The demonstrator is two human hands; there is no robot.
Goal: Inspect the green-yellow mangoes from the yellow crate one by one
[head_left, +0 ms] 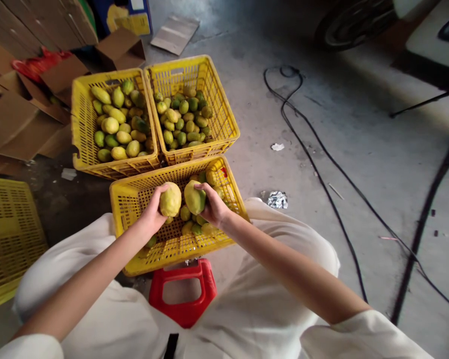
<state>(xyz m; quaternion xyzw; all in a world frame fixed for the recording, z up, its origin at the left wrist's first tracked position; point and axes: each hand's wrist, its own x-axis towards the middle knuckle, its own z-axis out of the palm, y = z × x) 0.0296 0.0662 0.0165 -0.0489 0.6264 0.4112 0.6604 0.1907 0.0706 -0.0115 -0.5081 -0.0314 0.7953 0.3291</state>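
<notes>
My left hand (pixel 154 213) is closed around a lumpy yellow lemon (pixel 171 200). In my right hand (pixel 214 208) is a greener lemon (pixel 194 198), with the thumb resting on its top. Both are held side by side, a small gap apart, above the near yellow crate (pixel 129 202). More lemons (pixel 187 228) lie mostly in the right part of that crate, partly hidden by my hands and the fruit. A red plastic stool (pixel 205 284) shows just in front of me, between my legs.
Beyond stand two yellow crates, the left one (pixel 86 139) and the right one (pixel 228 122), both holding many yellow and green lemons. Cardboard boxes (pixel 18 119) crowd the left, above another yellow crate (pixel 11 224). Black cables (pixel 314 149) and crumpled foil (pixel 278 200) lie on the right.
</notes>
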